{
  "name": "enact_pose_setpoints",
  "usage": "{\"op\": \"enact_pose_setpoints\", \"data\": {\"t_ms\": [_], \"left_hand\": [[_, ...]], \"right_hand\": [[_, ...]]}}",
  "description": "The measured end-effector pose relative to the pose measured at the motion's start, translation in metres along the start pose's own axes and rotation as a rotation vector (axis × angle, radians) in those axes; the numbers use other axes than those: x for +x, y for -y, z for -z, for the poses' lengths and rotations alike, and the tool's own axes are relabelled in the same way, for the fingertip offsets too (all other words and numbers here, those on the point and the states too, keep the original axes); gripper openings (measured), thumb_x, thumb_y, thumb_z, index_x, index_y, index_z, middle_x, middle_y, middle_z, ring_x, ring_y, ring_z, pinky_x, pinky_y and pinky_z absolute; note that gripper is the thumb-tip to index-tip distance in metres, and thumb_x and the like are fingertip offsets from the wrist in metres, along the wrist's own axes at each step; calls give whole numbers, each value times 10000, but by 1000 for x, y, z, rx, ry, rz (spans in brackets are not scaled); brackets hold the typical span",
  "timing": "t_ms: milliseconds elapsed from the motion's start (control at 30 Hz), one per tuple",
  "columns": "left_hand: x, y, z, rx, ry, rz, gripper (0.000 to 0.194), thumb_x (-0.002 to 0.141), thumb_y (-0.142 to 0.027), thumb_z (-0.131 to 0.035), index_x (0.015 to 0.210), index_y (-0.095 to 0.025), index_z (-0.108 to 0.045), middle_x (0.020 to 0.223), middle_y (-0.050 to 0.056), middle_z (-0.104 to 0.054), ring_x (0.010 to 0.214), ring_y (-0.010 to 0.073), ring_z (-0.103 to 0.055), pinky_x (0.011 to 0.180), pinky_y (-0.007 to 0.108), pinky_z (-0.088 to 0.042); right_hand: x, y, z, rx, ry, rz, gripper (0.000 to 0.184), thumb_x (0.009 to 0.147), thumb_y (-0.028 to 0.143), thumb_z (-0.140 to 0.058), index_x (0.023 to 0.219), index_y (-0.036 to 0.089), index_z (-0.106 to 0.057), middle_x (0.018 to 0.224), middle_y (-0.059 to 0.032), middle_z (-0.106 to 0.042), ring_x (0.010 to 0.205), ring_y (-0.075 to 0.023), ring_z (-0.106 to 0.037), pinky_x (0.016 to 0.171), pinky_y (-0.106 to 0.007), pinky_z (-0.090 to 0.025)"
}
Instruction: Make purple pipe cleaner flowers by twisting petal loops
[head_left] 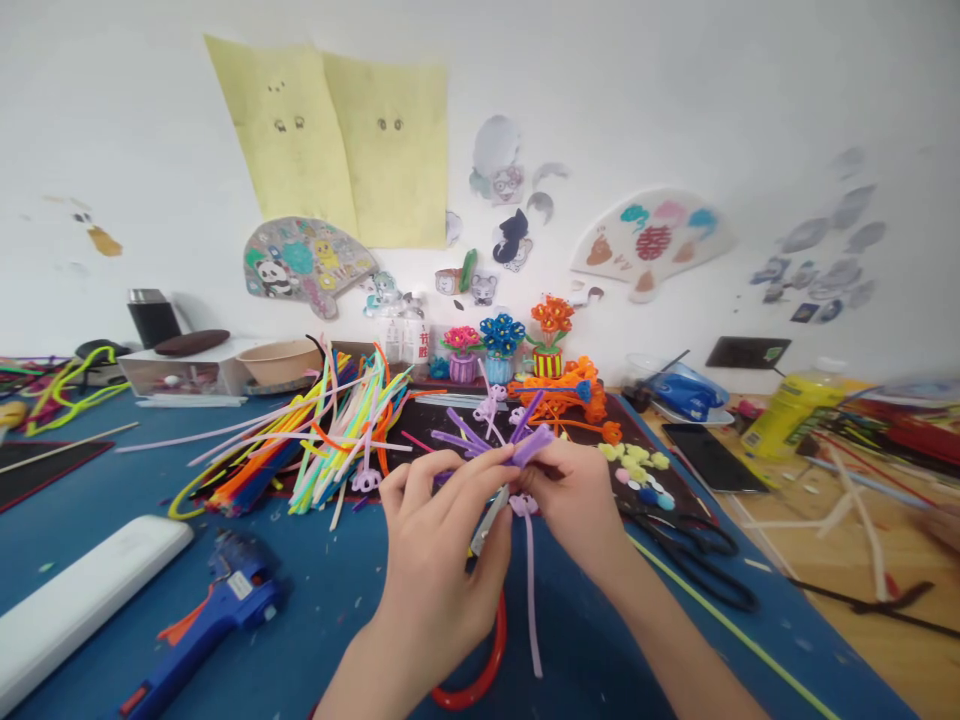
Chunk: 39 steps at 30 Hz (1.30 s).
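Both my hands meet over the middle of the mat. My right hand [581, 490] is closed, pinching a bent purple pipe cleaner [532, 445]. The fingers of my left hand [450, 540] close on the same purple piece, their tips partly hidden. Under the left fingers shows a grey metal tool [491, 520]; a red looped handle [499, 645] curves out beneath that wrist. Whether the hand grips this tool is unclear. A light purple pipe cleaner stem [532, 600] hangs below the right fingers. Just beyond lie purple pipe cleaner pieces [457, 430] and a small lilac flower [491, 402].
Left of my hands are a blue glue gun [225, 610], a white case [90, 610] and bundled pipe cleaners [330, 430]. Black scissors [697, 550], a phone [712, 457] and a yellow bottle [791, 410] are on the right. Potted pipe cleaner flowers [502, 345] stand behind.
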<state>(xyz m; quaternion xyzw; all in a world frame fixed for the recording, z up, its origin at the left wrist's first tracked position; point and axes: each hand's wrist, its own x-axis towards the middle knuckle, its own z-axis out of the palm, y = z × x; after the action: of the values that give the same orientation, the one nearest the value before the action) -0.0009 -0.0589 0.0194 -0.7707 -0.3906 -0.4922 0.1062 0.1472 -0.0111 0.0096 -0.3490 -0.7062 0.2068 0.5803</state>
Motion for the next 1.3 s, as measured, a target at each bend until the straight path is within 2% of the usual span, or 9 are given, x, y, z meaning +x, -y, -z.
{"op": "enact_pose_setpoints", "data": {"t_ms": [233,400,667,733,867,967,1100,1200,1300], "left_hand": [[-6,-2,-2,-3,1,-44,306,832,-60,-539,1063,-228,-650,1208,13,-684,925,226,-519,810,404,-311],[-13,0,-3,15,17,-110,320,831,-42,-521,1083,-199,-641,1264,48,-650,921,226,-510,814,389,-329],[-12,4,-1,-25,101,-152,403,833,-5,-512,1194,-167,-590,1349,71,-582,894,195,-515,824,351,-372],[-10,5,1,34,1,-165,384,829,-7,-531,1170,-163,-613,1277,72,-640,880,192,-533,831,353,-376],[-10,-1,5,244,-376,-222,200,801,-79,-651,958,-192,-702,892,42,-769,784,192,-541,776,346,-362],[-11,-7,3,300,-459,-198,109,760,-161,-743,848,-205,-696,691,17,-729,704,175,-523,721,326,-349],[-10,-7,1,209,-366,-159,70,823,-157,-672,891,-172,-676,745,40,-735,709,163,-572,725,314,-381],[-9,-1,3,132,-277,-195,143,801,-66,-658,918,-148,-661,787,48,-743,721,152,-611,708,280,-420],[-8,3,5,67,-253,-189,170,775,-45,-671,919,-132,-644,796,55,-741,713,150,-637,676,258,-439]], "right_hand": [[-2,11,-2,-28,-87,41,227,760,58,-502,582,190,-551,563,27,-563,518,-122,-500,501,-233,-381],[-2,16,-2,-4,-132,70,218,732,40,-508,613,192,-611,603,18,-635,555,-132,-561,547,-240,-429],[-3,16,0,39,-140,24,227,735,21,-534,606,182,-630,605,23,-637,555,-117,-567,538,-215,-438],[-4,15,0,48,-134,29,197,756,50,-568,640,182,-657,640,10,-662,590,-131,-592,567,-228,-462],[-6,16,-3,-19,-157,61,167,758,80,-629,632,177,-680,622,0,-670,573,-137,-604,559,-234,-467],[-10,16,-9,-44,-191,125,162,753,58,-642,685,188,-710,684,-9,-711,637,-148,-649,607,-237,-493],[-13,17,-16,42,-149,209,204,774,35,-584,755,197,-707,744,-17,-713,684,-154,-657,658,-261,-516],[-12,19,-17,54,-93,131,164,776,63,-613,762,198,-706,739,-16,-704,679,-156,-650,649,-262,-516],[-11,19,-15,56,-64,82,146,778,82,-636,745,203,-709,721,-16,-694,667,-158,-641,638,-263,-514]]}}
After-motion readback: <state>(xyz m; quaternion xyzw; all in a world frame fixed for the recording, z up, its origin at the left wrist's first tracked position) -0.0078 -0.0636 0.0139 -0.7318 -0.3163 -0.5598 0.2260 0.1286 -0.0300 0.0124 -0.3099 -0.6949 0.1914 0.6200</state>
